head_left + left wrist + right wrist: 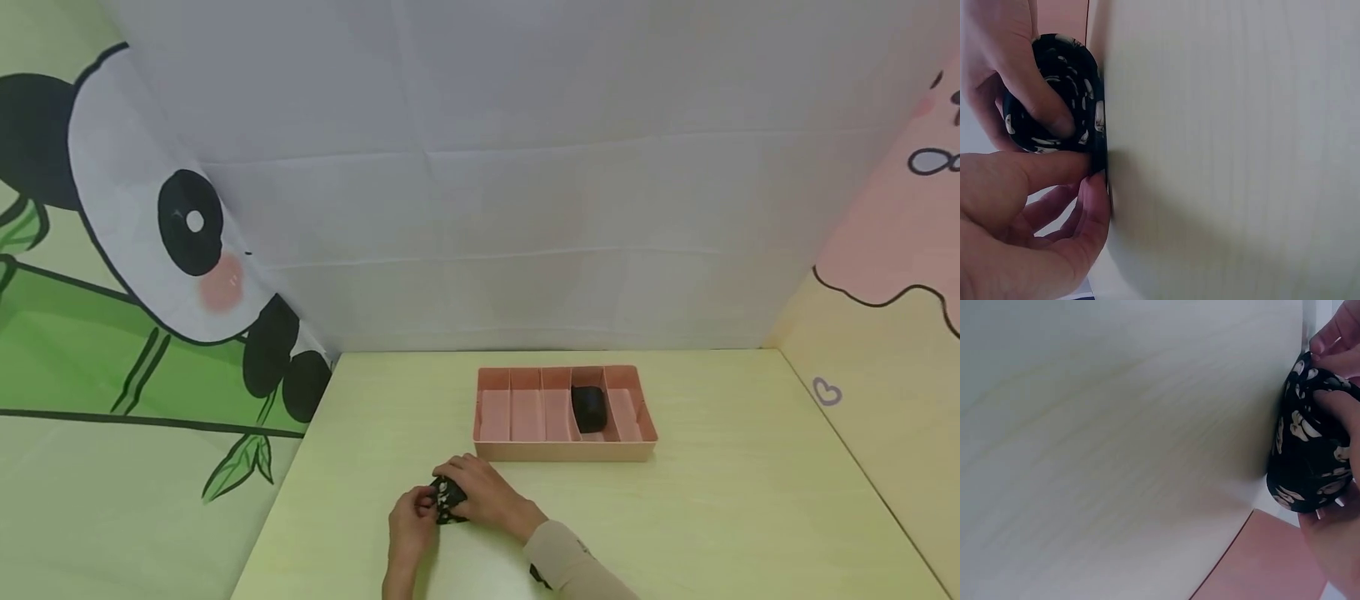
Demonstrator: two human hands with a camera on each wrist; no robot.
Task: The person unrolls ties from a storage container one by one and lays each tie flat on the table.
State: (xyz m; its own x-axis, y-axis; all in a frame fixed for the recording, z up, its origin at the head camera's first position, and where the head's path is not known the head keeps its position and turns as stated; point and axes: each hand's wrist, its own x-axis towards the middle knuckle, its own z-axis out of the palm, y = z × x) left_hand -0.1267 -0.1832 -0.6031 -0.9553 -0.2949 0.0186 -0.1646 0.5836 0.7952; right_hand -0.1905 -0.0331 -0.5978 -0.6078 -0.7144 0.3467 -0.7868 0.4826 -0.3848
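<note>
Black, cream-patterned fabric roll (450,501) rests on the pale yellow tabletop (712,525), we see, between the left hand (411,525), which pinches its loose end, and the right hand (489,495), which grips its coiled body, thumb against the spiral

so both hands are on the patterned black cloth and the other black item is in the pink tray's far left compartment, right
Not quite: the head view shows the other black item in the pink tray, second compartment from the right. The left hand and right hand are indeed on the patterned black cloth.
</note>
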